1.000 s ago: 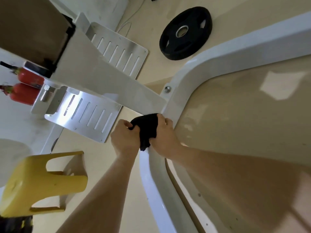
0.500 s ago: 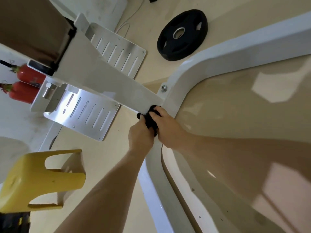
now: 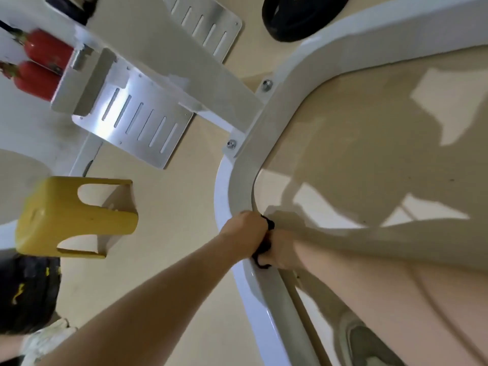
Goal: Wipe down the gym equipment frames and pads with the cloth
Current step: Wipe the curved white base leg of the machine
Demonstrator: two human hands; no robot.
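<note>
A curved white frame tube [image 3: 239, 186] of the gym machine runs from the upper right down to the bottom centre. Both my hands grip a black cloth [image 3: 264, 248] wrapped around this tube, low on the bend. My left hand [image 3: 247, 231] closes on it from the left side. On the right side sits my right hand [image 3: 281, 249], fingers curled under the tube. Only thin strips of the cloth show between the hands. A white crossbeam [image 3: 169, 62] joins the tube at a bolted bracket [image 3: 235, 146] above my hands.
Two slotted metal footplates [image 3: 137, 122] flank the crossbeam. A black weight plate [image 3: 295, 17] lies on the beige floor at the top. A yellow plastic stool [image 3: 71, 215] stands to the left. Two red fire extinguishers [image 3: 39, 64] rest at the upper left. My shoe [image 3: 47, 339] shows bottom left.
Both hands have slid the cloth down the tube, from the joint with the crossbeam to below the bend. The view has tilted downward, so the machine sits higher in frame.
</note>
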